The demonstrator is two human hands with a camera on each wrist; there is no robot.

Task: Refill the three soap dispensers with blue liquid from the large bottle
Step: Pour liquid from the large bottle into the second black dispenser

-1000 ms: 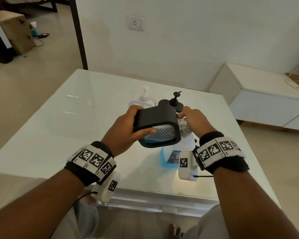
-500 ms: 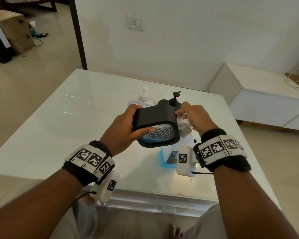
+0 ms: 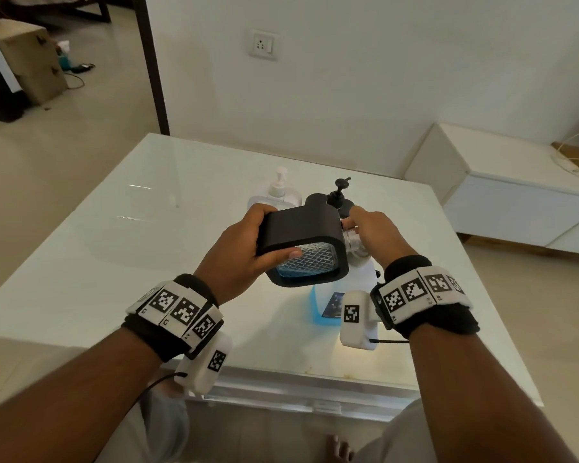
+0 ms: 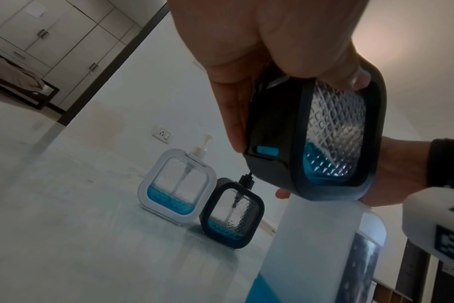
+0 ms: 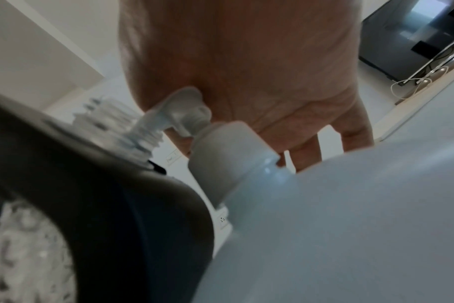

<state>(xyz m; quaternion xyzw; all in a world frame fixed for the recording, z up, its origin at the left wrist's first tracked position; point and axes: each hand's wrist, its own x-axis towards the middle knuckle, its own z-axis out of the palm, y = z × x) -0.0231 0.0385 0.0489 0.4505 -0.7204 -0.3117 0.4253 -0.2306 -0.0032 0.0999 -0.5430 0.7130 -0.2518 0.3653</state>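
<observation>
left hand (image 3: pixel 244 252) grips a black dispenser (image 3: pixel 303 243) tilted at the big bottle's (image 4: pixel 321 246) pump, right hand (image 3: pixel 375 233) curled round its head. all three look about a third full, so most remains.

Large bottle (image 3: pixel 328 302) mostly hidden behind held dispenser (image 3: pixel 301 242).

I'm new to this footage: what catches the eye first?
A black dispenser, tilted and part-filled with blue liquid, is gripped by the left hand above the large bottle. The right hand works that bottle's pump. Behind stand a white dispenser and a second black one.
</observation>
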